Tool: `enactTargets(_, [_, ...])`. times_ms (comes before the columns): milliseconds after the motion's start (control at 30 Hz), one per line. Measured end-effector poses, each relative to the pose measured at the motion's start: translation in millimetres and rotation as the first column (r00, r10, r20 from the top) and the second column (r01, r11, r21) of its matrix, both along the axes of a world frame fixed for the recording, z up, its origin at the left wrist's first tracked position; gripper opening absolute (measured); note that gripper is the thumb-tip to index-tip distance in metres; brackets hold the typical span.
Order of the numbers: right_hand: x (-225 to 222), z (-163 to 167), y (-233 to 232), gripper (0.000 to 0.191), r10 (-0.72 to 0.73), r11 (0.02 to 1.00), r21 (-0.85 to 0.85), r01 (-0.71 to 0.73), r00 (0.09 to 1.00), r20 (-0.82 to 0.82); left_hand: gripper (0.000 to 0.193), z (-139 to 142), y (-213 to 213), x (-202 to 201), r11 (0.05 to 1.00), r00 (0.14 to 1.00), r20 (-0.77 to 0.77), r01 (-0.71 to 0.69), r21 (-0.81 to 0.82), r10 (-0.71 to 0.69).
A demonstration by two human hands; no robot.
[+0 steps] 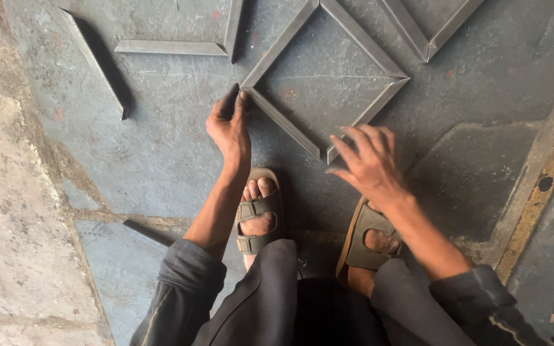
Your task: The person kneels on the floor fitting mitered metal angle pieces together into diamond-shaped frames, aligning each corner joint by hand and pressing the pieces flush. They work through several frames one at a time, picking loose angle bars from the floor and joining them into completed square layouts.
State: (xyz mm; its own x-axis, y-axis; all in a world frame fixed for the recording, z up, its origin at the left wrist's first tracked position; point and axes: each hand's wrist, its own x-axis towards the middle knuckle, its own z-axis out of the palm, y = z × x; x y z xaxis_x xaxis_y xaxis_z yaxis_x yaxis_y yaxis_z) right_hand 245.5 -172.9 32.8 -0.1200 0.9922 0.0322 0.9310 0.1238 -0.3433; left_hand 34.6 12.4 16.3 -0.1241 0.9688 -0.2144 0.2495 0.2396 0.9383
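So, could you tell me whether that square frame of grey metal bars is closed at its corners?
Open: near corner shows a gap.

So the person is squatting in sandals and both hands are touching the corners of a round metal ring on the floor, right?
Not quite: it is not a round ring. The head view shows a square frame of angled metal bars lying on the floor. The left hand touches its left corner and the right hand its bottom corner, above the sandals.
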Motion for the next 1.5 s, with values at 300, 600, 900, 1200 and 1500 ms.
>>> enactTargets(300, [8.7,-5.9,-5.0,0.068,-0.016,0.996,-0.088,0.021,0.998,0.053,0.031,0.6,-0.7,2.3,0.998,0.997,0.063,-0.045,-0.032,0.047])
enactTargets(600, [2.8,-1.9,5.7,0.057,-0.034,0.998,-0.045,0.033,0.999,-0.007,0.032,0.8,-0.3,1.5,0.999,0.999,-0.003,-0.033,-0.031,0.032])
enactTargets(900, [-5.2,6.0,14.6,0.052,-0.015,0.999,-0.039,0.013,0.998,-0.066,0.031,-1.3,-1.4,0.5,0.999,1.0,-0.009,-0.022,-0.029,0.022])
enactTargets(1200, [-1.7,-0.9,16.2,0.055,0.009,0.997,-0.072,-0.016,0.994,-0.107,0.031,-2.5,-1.9,0.4,1.0,0.999,-0.046,-0.015,-0.027,0.013])
enactTargets(1500, [-13.1,7.7,22.4,0.058,0.009,1.0,-0.027,-0.012,0.993,-0.115,0.031,-8.0,-2.6,0.2,1.0,0.988,-0.156,-0.012,-0.02,0.008])
